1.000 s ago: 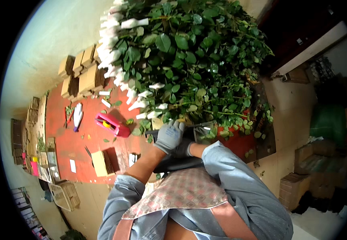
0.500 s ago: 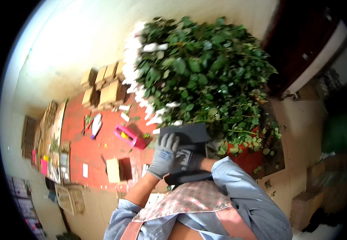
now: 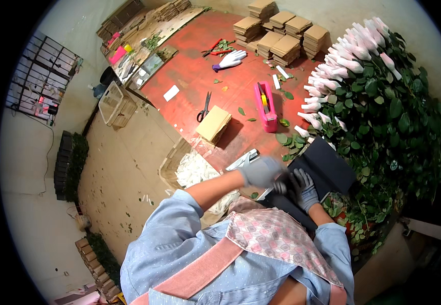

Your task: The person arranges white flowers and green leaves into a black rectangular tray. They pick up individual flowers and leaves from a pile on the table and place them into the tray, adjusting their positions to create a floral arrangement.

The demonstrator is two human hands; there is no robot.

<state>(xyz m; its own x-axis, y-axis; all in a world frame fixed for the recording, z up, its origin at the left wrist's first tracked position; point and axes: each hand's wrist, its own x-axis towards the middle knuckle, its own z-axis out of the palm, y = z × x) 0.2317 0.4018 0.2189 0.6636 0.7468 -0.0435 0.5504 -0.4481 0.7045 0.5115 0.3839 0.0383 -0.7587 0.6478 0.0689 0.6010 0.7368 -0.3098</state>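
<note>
Both my hands wear grey gloves. My left hand [image 3: 262, 172] and my right hand [image 3: 302, 189] meet at the near edge of a dark folded sheet [image 3: 327, 163] lying at the table's front. Both grip that sheet. Right beside it lies a big pile of green-leaved flower stems [image 3: 388, 117] with buds in white net sleeves [image 3: 332, 76]. A silvery tool [image 3: 243, 160] lies just left of my left hand.
On the red table [image 3: 200, 76] are a pink tape dispenser [image 3: 266, 108], scissors [image 3: 203, 108], a small cardboard box [image 3: 214, 124], a white glove [image 3: 230, 59] and stacks of flat cardboard [image 3: 281, 35]. A white crate [image 3: 113, 104] stands on the floor to the left.
The view has swung left, so the table now fills the middle and the flowers sit at the right. My hands have stayed together on the dark sheet.
</note>
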